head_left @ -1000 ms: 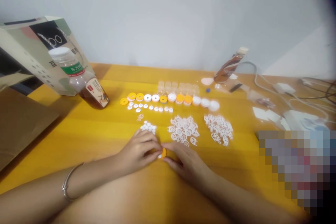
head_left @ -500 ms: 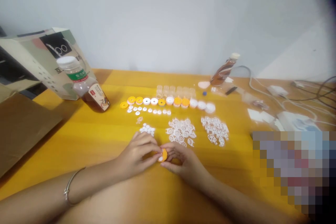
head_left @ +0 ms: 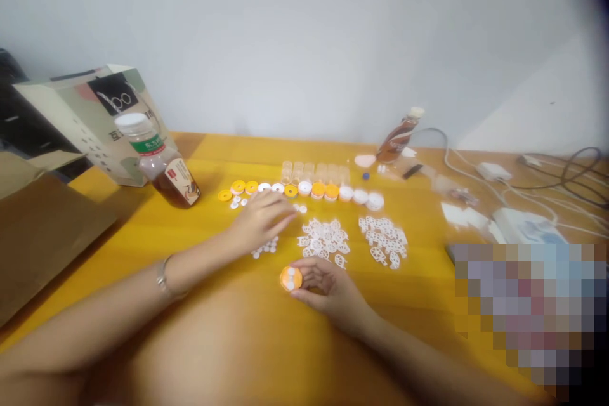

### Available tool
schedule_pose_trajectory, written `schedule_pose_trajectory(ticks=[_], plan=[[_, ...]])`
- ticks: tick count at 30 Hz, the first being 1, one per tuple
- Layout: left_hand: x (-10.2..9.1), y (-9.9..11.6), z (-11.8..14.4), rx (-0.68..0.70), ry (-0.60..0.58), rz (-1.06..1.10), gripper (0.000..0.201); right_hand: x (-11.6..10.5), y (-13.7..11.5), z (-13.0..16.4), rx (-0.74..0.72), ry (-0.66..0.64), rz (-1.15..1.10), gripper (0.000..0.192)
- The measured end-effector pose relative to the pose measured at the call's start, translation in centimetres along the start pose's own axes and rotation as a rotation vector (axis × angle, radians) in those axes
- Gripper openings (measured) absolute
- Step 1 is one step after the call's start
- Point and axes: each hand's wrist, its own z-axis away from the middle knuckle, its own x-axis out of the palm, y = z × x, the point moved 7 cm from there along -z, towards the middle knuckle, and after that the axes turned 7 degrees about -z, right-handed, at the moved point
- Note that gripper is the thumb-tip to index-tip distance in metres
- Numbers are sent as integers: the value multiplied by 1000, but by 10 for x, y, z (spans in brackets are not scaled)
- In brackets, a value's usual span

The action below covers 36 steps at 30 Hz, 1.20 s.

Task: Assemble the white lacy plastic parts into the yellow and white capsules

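Between the thumb and fingers of my right hand (head_left: 330, 292) sits a small round orange part (head_left: 285, 280) with white pieces inside it. My left hand (head_left: 259, 222) is stretched out over the row of small white discs (head_left: 303, 209), hiding most of them. Its thumb and fingers are apart, and nothing shows between them. Under that hand lies a heap of small white round pieces (head_left: 271, 245), partly covered. Just beyond my fingers runs a row of orange and white round caps (head_left: 318, 189).
White openwork plastic pieces (head_left: 326, 238) lie in a pile, with flat white cut-out parts (head_left: 384, 240) to their right. Clear cups (head_left: 321, 172) stand behind the caps. A tea bottle (head_left: 164, 168), a paper bag (head_left: 85, 133), a cardboard box (head_left: 42, 235), another bottle (head_left: 398, 136) and cables (head_left: 571, 171) surround them.
My left hand has left the orange part and moved forward to the white discs. My right hand keeps hold of the part, its white pieces now facing me. The view has shifted slightly.
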Motion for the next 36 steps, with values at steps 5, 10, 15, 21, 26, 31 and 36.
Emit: schedule_pose_trajectory(ticks=[5, 10, 15, 21, 26, 31, 36], plan=[[47, -31, -50, -32, -145, -235, 20, -2, 0, 0, -22, 8, 20, 34], [69, -37, -61, -34, -167, -230, 18, -2, 0, 0, -34, -8, 38, 33], [62, -33, -62, -50, -149, -181, 15, -2, -3, 0, -45, -14, 40, 33], [14, -31, -30, -249, 1, 443, 10, -2, -3, 0, -44, -9, 23, 33], [18, -28, 34, -640, -112, 1243, 16, -5, 0, -1, -59, 12, 10, 33], [23, -14, 70, -712, -161, 1448, 25, -6, 0, -2, -50, 17, -15, 31], [29, -9, 76, -639, -216, 1486, 33, -6, 0, -1, -33, 18, -45, 31]])
